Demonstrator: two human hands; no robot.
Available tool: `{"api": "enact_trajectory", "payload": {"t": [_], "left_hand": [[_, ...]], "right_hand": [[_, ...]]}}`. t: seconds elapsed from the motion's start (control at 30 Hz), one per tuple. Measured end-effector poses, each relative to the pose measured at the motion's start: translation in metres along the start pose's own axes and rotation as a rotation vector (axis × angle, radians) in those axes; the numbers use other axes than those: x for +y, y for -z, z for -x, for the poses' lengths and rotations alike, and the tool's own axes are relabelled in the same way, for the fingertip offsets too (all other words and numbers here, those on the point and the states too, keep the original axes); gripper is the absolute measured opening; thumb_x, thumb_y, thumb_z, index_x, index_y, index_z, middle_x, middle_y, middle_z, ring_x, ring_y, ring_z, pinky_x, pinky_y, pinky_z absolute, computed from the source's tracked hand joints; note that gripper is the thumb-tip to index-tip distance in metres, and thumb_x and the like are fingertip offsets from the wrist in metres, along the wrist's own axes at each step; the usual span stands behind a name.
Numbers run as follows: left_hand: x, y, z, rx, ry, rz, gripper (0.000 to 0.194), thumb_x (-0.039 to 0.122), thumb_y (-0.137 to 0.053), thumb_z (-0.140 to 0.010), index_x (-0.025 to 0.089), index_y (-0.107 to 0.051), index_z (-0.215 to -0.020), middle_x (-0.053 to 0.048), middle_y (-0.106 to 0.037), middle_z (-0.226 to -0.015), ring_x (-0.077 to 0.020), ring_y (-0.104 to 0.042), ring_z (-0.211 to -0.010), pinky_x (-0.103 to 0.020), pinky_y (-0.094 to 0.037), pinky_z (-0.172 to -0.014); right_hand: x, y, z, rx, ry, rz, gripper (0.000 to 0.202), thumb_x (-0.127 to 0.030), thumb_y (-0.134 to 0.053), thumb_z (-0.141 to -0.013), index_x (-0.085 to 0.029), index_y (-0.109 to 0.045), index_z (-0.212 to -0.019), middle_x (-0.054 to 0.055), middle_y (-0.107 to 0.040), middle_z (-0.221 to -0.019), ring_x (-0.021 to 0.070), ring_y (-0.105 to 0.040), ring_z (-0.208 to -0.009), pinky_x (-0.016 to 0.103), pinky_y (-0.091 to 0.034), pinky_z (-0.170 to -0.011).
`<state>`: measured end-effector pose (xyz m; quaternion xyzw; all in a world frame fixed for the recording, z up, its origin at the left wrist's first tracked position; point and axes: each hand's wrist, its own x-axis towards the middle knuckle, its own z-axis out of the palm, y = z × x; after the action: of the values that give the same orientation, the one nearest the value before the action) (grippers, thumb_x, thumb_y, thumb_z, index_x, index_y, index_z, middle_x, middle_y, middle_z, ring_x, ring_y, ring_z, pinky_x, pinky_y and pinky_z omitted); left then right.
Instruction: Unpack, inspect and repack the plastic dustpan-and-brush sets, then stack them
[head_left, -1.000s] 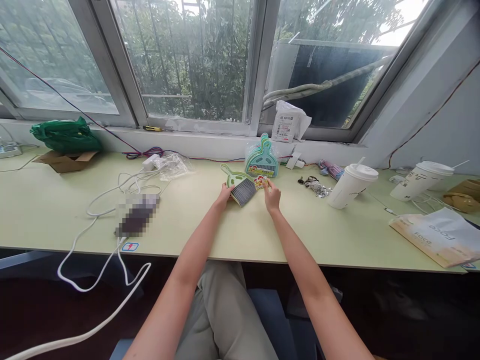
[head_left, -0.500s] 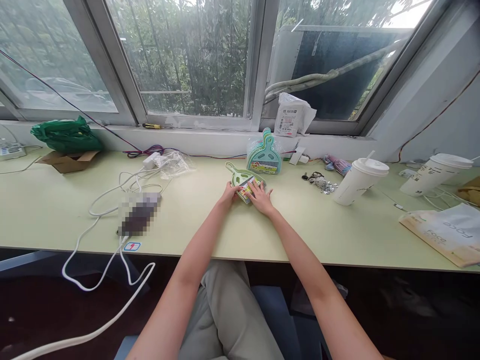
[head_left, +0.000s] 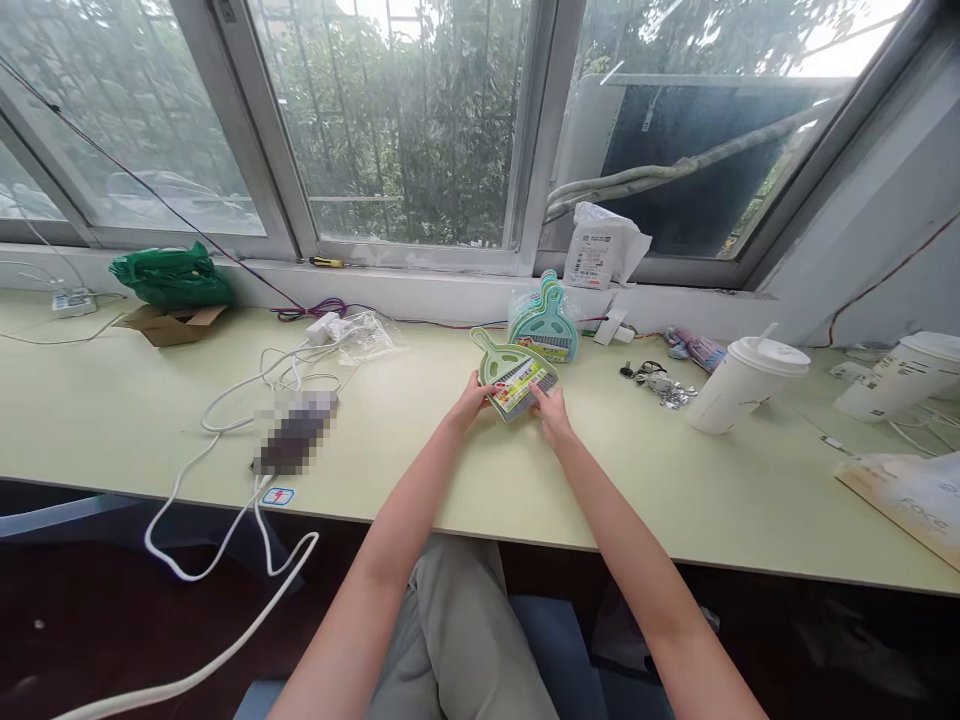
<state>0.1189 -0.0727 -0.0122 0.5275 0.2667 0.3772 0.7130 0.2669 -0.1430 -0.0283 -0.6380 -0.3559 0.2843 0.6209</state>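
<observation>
Nearest are the wearer's grey-green trousers (head_left: 465, 630), under the front edge of the pale green table (head_left: 420, 450). Beyond that edge, both hands meet over a green dustpan-and-brush set (head_left: 491, 360), tilted with its handle pointing up and to the left. The left hand (head_left: 466, 402) grips the set's left side, its thumb reaching to the near end of a yellow printed label card (head_left: 517, 385). The right hand (head_left: 553, 412) pinches the card at its right end, thumb on top; whether the fingers beneath also hold the pan is hidden. The card lies across the grey bristles (head_left: 550, 382), between the two hands.

The step in hand seems to be fitting the card onto the brush. The next move probably calls for steadying the pan with the left hand while the right squares the card and secures its ends.

Just behind the set stands a group of teal dustpan sets (head_left: 547, 325) in clear wrapping; farther off, a white package (head_left: 600, 250) rests on the windowsill (head_left: 450, 287).
</observation>
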Motion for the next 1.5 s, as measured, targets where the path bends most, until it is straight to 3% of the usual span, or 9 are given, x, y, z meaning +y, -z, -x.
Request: {"api": "enact_trajectory", "payload": {"t": [0.2,0.4,0.5,0.6,0.7,0.83,1.13,1.37,1.5], "left_hand": [[0.013,0.018,-0.001,-0.100,0.034,-0.263,0.041,0.040,-0.062,-0.077,0.023,-0.053,-0.113,-0.008,-0.062,-0.114,-0.0253,-0.057,-0.109,-0.040,-0.048,-0.090],[0.038,0.103,-0.036,0.489,-0.305,-0.642,0.031,0.026,-0.071,-0.066,0.021,-0.060,-0.095,-0.013,-0.039,-0.143,-0.0268,-0.005,-0.143,-0.048,-0.008,-0.114],[0.052,0.151,-0.043,0.596,-0.275,-0.844,0.026,0.026,-0.070,-0.067,0.022,-0.061,-0.091,-0.014,-0.034,-0.146,-0.0267,-0.002,-0.144,-0.050,0.000,-0.112],[0.060,0.176,-0.038,0.654,-0.134,-0.915,0.017,0.034,-0.066,-0.069,0.023,-0.062,-0.081,-0.012,-0.053,-0.131,-0.0331,-0.019,-0.140,-0.055,-0.004,-0.110],[0.057,0.175,-0.028,0.645,-0.141,-0.915,0.015,0.037,-0.064,-0.071,0.023,-0.061,-0.065,-0.009,-0.067,-0.097,-0.0331,-0.043,-0.124,-0.050,-0.012,-0.110],[0.043,0.152,-0.011,0.658,-0.180,-0.959,0.027,0.038,-0.060,-0.075,0.023,-0.057,-0.054,-0.009,-0.062,-0.067,-0.0316,-0.056,-0.104,-0.043,-0.023,-0.107],[0.020,0.110,0.003,0.613,-0.193,-1.035,0.010,0.027,-0.074,-0.064,0.024,-0.065,-0.063,-0.010,-0.065,-0.091,-0.0336,-0.049,-0.112,-0.047,-0.028,-0.104],[0.016,0.106,0.001,0.661,-0.220,-1.091,0.018,0.032,-0.071,-0.070,0.025,-0.068,-0.086,-0.011,-0.063,-0.103,-0.0306,-0.046,-0.117,-0.044,-0.031,-0.103],[0.019,0.103,0.005,0.543,-0.143,-1.299,0.012,0.030,-0.065,-0.075,0.020,-0.069,-0.081,-0.012,-0.063,-0.102,-0.0282,-0.054,-0.104,-0.039,-0.040,-0.093]], "right_hand": [[0.007,0.002,-0.002,-0.001,-0.213,-0.517,0.035,-0.016,-0.078,-0.061,-0.018,-0.058,-0.090,0.003,-0.071,-0.090,0.0168,-0.069,-0.079,0.029,-0.058,-0.072],[0.016,0.003,-0.010,0.027,-0.202,-0.594,0.037,-0.013,-0.080,-0.055,-0.020,-0.058,-0.085,0.000,-0.072,-0.084,0.0158,-0.069,-0.074,0.026,-0.060,-0.067],[0.016,-0.005,-0.010,-0.026,-0.156,-0.556,0.040,-0.019,-0.082,-0.053,-0.020,-0.059,-0.086,0.001,-0.072,-0.084,0.0175,-0.070,-0.072,0.027,-0.061,-0.065],[0.014,-0.014,-0.006,-0.097,-0.147,-0.485,0.044,-0.023,-0.084,-0.051,-0.020,-0.059,-0.088,0.002,-0.073,-0.083,0.0204,-0.070,-0.069,0.031,-0.061,-0.060],[0.012,-0.021,0.000,-0.157,-0.167,-0.462,0.048,-0.025,-0.084,-0.051,-0.021,-0.058,-0.091,0.002,-0.073,-0.080,0.0218,-0.071,-0.068,0.033,-0.061,-0.059],[0.012,-0.027,0.006,-0.176,-0.198,-0.511,0.045,-0.023,-0.082,-0.053,-0.023,-0.057,-0.090,0.001,-0.073,-0.083,0.0203,-0.071,-0.073,0.031,-0.061,-0.063],[0.003,-0.013,0.010,-0.224,-0.366,-0.472,0.036,-0.006,-0.077,-0.057,-0.017,-0.058,-0.086,0.003,-0.072,-0.075,0.0193,-0.070,-0.064,0.030,-0.060,-0.059],[-0.005,0.003,0.004,-0.152,-0.348,-0.409,0.034,-0.001,-0.073,-0.059,-0.015,-0.057,-0.085,0.004,-0.071,-0.074,0.0188,-0.069,-0.063,0.029,-0.059,-0.056],[-0.003,0.000,0.002,-0.110,-0.289,-0.366,0.040,-0.003,-0.076,-0.056,-0.017,-0.057,-0.089,0.002,-0.071,-0.075,0.0186,-0.069,-0.064,0.030,-0.059,-0.058]]}}
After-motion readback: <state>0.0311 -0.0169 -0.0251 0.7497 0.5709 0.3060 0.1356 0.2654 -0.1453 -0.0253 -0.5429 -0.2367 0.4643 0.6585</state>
